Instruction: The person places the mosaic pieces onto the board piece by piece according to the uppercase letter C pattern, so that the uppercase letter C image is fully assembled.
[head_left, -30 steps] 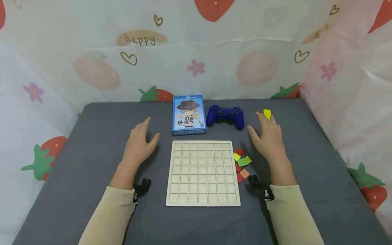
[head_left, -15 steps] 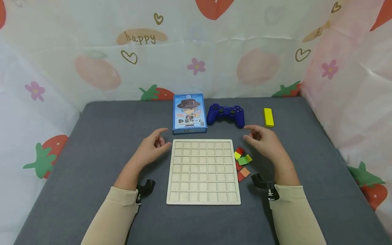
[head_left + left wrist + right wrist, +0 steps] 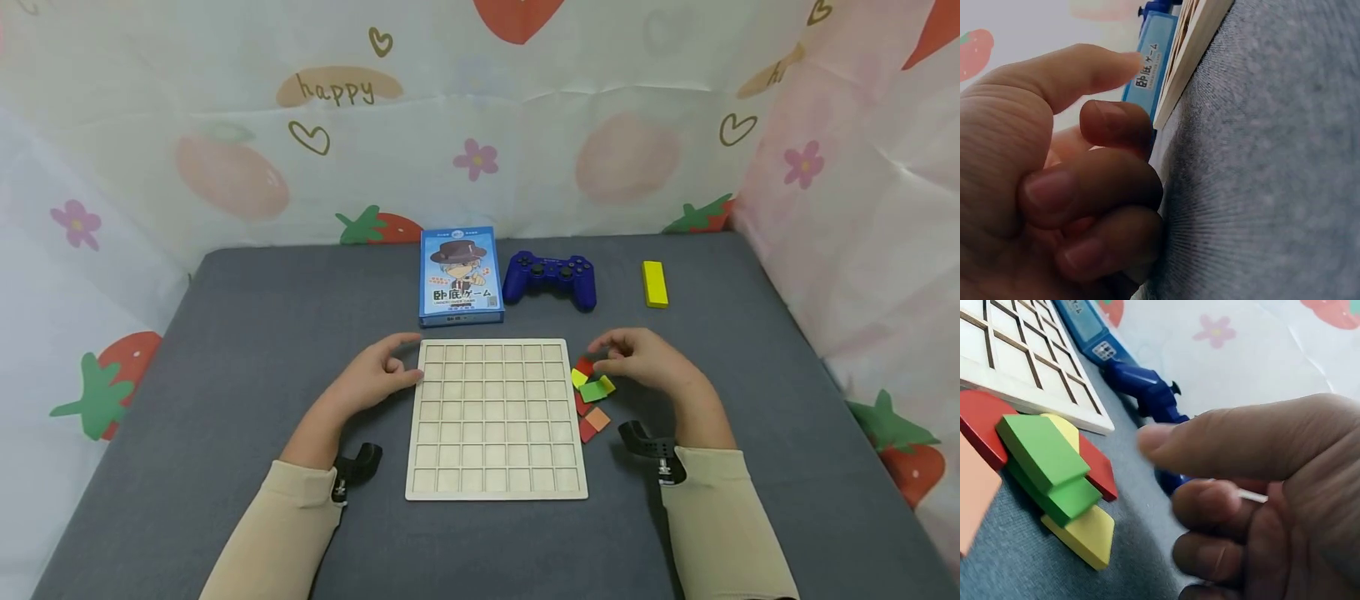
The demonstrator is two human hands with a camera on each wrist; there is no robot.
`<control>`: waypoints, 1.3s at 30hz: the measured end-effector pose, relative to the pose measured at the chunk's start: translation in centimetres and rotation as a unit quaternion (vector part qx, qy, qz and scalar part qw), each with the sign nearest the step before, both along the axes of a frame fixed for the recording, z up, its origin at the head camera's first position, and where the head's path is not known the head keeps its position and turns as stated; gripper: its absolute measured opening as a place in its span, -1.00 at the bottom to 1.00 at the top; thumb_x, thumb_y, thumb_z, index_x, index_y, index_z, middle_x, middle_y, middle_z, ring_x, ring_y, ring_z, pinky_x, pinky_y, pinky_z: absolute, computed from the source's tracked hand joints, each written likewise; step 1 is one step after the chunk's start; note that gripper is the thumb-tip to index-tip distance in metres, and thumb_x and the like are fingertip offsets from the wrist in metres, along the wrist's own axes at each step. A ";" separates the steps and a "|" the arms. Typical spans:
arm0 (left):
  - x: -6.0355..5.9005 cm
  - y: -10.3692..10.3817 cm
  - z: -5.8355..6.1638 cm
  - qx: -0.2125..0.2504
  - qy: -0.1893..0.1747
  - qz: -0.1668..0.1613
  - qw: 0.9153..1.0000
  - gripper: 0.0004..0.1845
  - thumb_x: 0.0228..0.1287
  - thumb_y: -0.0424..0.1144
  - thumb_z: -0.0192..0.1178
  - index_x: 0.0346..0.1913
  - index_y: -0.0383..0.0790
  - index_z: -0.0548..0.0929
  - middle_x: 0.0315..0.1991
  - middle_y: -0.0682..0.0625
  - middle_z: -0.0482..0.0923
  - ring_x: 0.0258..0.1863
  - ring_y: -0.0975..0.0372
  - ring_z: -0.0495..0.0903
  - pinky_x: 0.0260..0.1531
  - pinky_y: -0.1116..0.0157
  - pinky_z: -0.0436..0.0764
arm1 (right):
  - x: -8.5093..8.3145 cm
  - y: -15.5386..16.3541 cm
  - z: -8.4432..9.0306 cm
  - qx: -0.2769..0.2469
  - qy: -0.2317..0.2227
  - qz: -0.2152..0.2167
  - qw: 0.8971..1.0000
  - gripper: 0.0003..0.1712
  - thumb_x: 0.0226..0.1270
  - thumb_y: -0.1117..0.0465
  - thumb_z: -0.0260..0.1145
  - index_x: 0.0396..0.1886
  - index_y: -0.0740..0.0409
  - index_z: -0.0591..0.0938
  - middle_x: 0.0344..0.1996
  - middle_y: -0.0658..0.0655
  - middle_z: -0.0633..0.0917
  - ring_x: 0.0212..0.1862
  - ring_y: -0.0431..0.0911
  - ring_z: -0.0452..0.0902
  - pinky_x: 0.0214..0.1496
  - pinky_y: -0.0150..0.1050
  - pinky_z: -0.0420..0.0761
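A pale wooden board [image 3: 495,408] with a grid of square cells lies flat in the middle of the table. At its upper left edge is my left hand [image 3: 372,375], thumb and index finger reaching to the rim, the other fingers loosely curled. Whether they touch the rim I cannot tell. A small heap of coloured blocks, with a green block [image 3: 1047,450], a yellow block [image 3: 1085,537], a red block [image 3: 1099,467] and an orange block [image 3: 597,418], lies along the board's right edge. My right hand [image 3: 651,361] hovers beside this heap, fingers loosely bent, holding nothing.
Behind the board stand a blue game box [image 3: 461,279] and a dark blue game controller [image 3: 550,279]. A yellow bar [image 3: 655,285] lies at the back right of the grey tablecloth [image 3: 285,300]. Printed curtains [image 3: 525,125] close off the back and sides.
Both hands have come inward and down from being spread wide, the left to the board's edge, the right to the blocks. The yellow bar, partly covered before, is now fully visible.
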State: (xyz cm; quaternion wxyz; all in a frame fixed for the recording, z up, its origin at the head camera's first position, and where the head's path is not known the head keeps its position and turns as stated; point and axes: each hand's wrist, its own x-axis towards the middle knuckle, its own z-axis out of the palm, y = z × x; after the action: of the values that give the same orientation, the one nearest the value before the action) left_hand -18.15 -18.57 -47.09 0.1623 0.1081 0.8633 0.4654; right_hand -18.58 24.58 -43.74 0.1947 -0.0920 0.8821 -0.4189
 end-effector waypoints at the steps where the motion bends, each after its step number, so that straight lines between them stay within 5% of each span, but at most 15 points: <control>1: 0.0 0.0 -0.1 0.001 -0.005 -0.003 1.000 -0.30 0.42 -0.18 0.32 0.53 -0.16 0.31 -0.71 0.08 0.31 -0.74 0.23 0.24 -0.59 0.25 0.30 | 0.1 0.1 0.0 0.000 -0.008 0.007 1.000 -0.68 0.38 0.24 0.41 0.06 0.28 0.68 -0.50 0.05 0.44 -0.48 -0.08 0.27 -0.40 -0.22 0.28; 13: 0.0 0.2 -0.1 -0.018 -0.019 -0.019 0.999 -0.36 0.38 -0.22 0.34 0.46 -0.23 0.41 -0.72 0.10 0.19 -0.77 0.28 0.15 -0.62 0.30 0.23 | 0.2 0.9 0.4 0.007 -0.096 0.051 0.994 -0.60 0.19 0.43 0.43 0.03 0.39 0.61 -0.55 0.03 0.46 -0.49 -0.13 0.32 -0.40 -0.28 0.29; 23: 0.0 0.3 -0.1 -0.026 -0.022 -0.018 0.999 -0.35 0.38 -0.20 0.34 0.47 -0.18 0.40 -0.72 0.10 0.20 -0.78 0.27 0.16 -0.64 0.30 0.24 | 0.0 0.5 -0.4 0.053 -0.030 0.000 0.998 -0.67 0.22 0.36 0.45 -0.03 0.33 0.63 -0.58 0.04 0.43 -0.49 -0.09 0.32 -0.38 -0.20 0.29; 39: -0.1 0.2 0.0 -0.022 -0.023 -0.020 0.999 -0.36 0.39 -0.21 0.35 0.47 -0.19 0.40 -0.72 0.10 0.18 -0.77 0.28 0.15 -0.60 0.29 0.24 | -0.1 -0.1 -0.2 0.001 0.018 -0.047 0.999 -0.68 0.18 0.36 0.35 -0.08 0.28 0.50 -0.49 0.12 0.51 -0.52 -0.01 0.48 -0.40 -0.17 0.54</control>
State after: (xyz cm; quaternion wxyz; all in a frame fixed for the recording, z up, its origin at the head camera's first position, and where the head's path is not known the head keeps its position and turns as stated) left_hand -18.21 -18.36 -47.08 0.1931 0.1109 0.8670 0.4457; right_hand -18.65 24.49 -43.91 0.1587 -0.0583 0.8893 -0.4250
